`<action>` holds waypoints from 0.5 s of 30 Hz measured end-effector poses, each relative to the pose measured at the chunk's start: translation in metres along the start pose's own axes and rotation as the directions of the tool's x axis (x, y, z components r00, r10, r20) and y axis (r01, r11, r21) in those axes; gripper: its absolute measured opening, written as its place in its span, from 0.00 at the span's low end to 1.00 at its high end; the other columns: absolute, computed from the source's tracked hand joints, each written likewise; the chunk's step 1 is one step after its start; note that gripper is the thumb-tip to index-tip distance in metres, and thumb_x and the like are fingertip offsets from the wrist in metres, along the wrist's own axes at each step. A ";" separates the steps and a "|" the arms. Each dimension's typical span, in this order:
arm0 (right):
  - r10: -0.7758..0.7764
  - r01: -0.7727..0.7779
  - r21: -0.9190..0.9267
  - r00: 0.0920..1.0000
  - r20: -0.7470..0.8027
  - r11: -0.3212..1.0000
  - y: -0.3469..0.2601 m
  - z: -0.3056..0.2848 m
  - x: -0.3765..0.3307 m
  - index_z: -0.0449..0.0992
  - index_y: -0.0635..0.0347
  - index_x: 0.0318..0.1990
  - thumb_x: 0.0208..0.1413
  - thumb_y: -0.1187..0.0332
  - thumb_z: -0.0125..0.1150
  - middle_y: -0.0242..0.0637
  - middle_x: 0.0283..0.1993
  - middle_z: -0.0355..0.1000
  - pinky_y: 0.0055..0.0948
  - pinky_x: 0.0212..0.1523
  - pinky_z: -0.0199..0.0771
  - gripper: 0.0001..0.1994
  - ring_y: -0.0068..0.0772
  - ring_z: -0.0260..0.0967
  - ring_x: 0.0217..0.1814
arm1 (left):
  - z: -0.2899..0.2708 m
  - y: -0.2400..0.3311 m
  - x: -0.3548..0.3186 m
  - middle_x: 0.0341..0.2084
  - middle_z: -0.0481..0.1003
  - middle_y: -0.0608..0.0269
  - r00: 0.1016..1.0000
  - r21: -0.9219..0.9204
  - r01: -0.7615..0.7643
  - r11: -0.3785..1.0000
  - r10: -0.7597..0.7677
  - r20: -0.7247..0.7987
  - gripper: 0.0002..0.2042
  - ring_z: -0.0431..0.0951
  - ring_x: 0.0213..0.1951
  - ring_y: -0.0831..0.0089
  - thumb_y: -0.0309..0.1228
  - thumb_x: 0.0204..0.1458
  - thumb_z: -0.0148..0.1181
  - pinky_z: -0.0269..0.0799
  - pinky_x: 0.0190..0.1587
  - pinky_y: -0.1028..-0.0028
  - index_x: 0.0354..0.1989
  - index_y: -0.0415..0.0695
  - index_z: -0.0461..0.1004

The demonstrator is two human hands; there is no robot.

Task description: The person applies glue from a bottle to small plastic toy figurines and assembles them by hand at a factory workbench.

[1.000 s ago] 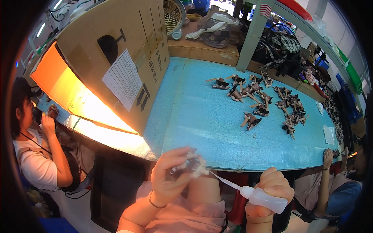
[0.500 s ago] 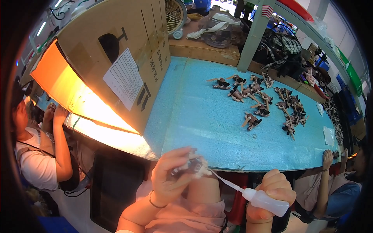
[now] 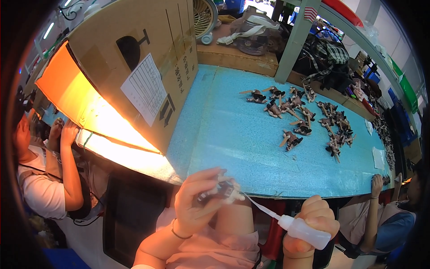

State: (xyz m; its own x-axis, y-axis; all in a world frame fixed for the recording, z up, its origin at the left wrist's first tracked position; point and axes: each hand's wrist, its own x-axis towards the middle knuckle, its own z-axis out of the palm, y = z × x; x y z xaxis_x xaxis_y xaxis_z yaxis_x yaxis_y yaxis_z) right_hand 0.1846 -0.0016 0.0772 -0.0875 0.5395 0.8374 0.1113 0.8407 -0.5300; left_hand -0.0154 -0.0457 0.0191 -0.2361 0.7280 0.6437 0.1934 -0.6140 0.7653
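Between the fingers of my left hand point(image 3: 193, 199) is a small figurine point(image 3: 222, 192) in dark, white and pale tones; its details are blurred. My right hand point(image 3: 316, 219) is wrapped round a white squeeze bottle point(image 3: 304, 231) with a long thin nozzle point(image 3: 264, 209). That nozzle points left, and its fine tip lies at or right beside the figurine; whether they touch I cannot tell. Both hands are over my lap, at the near edge of the blue tabletop point(image 3: 233, 157). Several similar figurines point(image 3: 291, 105) in brown, black and beige lie in two loose groups on it.
A big cardboard box point(image 3: 148, 58) stands at left, with bright orange light under its open flap point(image 3: 89, 103). A grey post point(image 3: 295, 45) rises at the back beside a wooden ledge point(image 3: 242, 58). Co-workers sit at left point(image 3: 49, 179) and right point(image 3: 398, 224). A dark bin point(image 3: 130, 224) is below the table.
The bottle and my right hand have shifted very slightly left and up, with the nozzle tip still by the figurine. My left hand keeps its hold in nearly the same place.
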 end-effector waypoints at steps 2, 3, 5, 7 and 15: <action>0.039 -0.045 0.120 0.998 0.047 0.992 0.005 -0.007 0.004 0.64 0.57 0.36 0.44 0.46 0.62 0.31 0.24 0.61 0.25 0.24 0.56 0.25 0.26 0.58 0.22 | -0.002 -0.001 -0.001 0.50 0.63 0.46 1.000 -0.002 0.007 1.000 -0.007 -0.008 0.21 0.70 0.51 0.55 0.14 0.43 0.58 0.70 0.52 0.63 0.46 0.40 0.62; 0.074 -0.096 0.237 0.992 0.099 0.967 0.007 -0.007 0.006 0.66 0.57 0.40 0.41 0.52 0.68 0.33 0.26 0.66 0.26 0.25 0.62 0.24 0.28 0.63 0.24 | -0.003 0.000 -0.001 0.50 0.63 0.46 1.000 -0.003 0.002 1.000 -0.002 -0.013 0.21 0.70 0.51 0.55 0.14 0.43 0.58 0.70 0.52 0.63 0.46 0.40 0.62; 0.131 -0.122 0.278 0.991 -0.015 0.953 0.022 0.007 0.001 0.60 0.59 0.39 0.48 0.62 0.65 0.36 0.28 0.67 0.27 0.28 0.67 0.20 0.29 0.66 0.27 | -0.006 0.003 -0.003 0.50 0.64 0.46 0.998 -0.067 0.038 0.997 -0.042 -0.054 0.20 0.70 0.51 0.55 0.14 0.44 0.58 0.69 0.52 0.63 0.46 0.40 0.62; 0.363 -0.376 0.291 0.927 0.097 0.880 0.037 0.021 0.003 0.59 0.61 0.40 0.51 0.69 0.59 0.39 0.32 0.69 0.27 0.35 0.69 0.15 0.29 0.67 0.31 | -0.015 0.003 -0.011 0.50 0.64 0.46 0.994 -0.073 0.067 0.995 -0.073 -0.086 0.20 0.70 0.51 0.56 0.14 0.44 0.58 0.69 0.52 0.64 0.46 0.39 0.62; 0.577 -0.596 -0.059 0.741 0.345 0.801 0.116 0.064 0.020 0.72 0.63 0.40 0.49 0.70 0.60 0.32 0.35 0.72 0.22 0.39 0.64 0.11 0.21 0.66 0.37 | -0.032 0.010 -0.039 0.47 0.68 0.49 0.952 -0.171 0.158 0.972 -0.197 -0.236 0.17 0.75 0.45 0.62 0.13 0.46 0.57 0.74 0.45 0.71 0.45 0.36 0.64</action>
State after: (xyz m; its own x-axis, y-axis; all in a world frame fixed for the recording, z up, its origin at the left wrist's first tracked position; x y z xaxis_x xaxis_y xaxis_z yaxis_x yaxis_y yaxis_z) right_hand 0.1324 0.1100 0.0243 -0.3419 0.9006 0.2684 0.1995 0.3486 -0.9158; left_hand -0.0344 -0.0900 0.0011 -0.4873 0.7416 0.4611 -0.0127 -0.5340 0.8454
